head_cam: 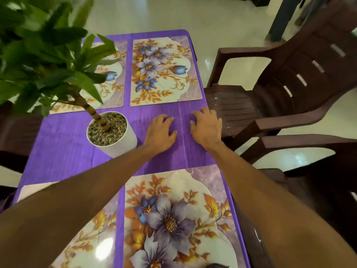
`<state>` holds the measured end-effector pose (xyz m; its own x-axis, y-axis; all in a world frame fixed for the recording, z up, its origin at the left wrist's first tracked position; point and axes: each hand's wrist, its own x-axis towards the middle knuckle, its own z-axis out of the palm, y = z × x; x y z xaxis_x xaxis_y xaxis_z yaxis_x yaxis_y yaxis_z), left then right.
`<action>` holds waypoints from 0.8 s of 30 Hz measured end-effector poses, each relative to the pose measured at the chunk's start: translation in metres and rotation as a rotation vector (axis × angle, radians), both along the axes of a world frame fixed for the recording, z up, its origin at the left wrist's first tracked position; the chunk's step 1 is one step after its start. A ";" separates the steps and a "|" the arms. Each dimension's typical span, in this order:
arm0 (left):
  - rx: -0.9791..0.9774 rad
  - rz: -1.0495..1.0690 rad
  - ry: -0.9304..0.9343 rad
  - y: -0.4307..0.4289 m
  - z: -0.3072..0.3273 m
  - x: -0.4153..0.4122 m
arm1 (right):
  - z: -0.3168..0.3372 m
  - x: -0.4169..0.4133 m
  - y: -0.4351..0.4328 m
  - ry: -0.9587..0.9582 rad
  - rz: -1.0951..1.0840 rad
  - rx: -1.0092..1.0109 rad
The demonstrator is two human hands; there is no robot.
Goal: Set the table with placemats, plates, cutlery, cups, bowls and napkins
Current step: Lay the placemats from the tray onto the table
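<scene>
Cloth (63,140) of plain purple covered the counter (195,157) from end to end. The left hand (160,132) and the right hand (206,128) rested palm down on the cloth, side by side but not touching, close to the counter's right edge. Each hand had its fingers spread and slightly bent, tips on the cloth, and held nothing.

The far right placemat (164,70), printed with blue and lilac flowers and orange leaves, lay flat just beyond the hands. The far left placemat (116,88) lay beside it with a strip of cloth between them, and was partly hidden by foliage. The near right placemat (173,219) lay on the camera's side of the hands, between the two forearms. The near left placemat (90,242) lay beside it, with the left forearm crossing over much of it.

A white pot (117,146) stood just left of the left hand. It was filled with pebbles (106,130), and a banded stem rose from it to green leaves (48,55).

A brown chair (280,84) stood at the counter's right side, with a second brown chair (309,149) nearer the camera, both on a pale glossy floor (154,14).
</scene>
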<state>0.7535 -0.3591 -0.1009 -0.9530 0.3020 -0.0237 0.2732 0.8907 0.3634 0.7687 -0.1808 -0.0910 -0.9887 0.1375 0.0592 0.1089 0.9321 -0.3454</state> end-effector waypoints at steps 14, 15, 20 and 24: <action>0.189 -0.070 -0.002 -0.174 0.045 0.217 | 0.031 0.209 -0.129 0.010 -0.018 -0.237; 0.194 -0.049 -0.003 -0.196 0.046 0.237 | 0.032 0.225 -0.147 0.031 0.006 -0.260; 0.233 0.094 0.036 -0.320 0.049 0.325 | 0.035 0.291 -0.255 0.102 0.115 -0.346; 0.220 0.283 0.009 -0.439 0.040 0.384 | 0.032 0.330 -0.364 0.002 0.286 -0.370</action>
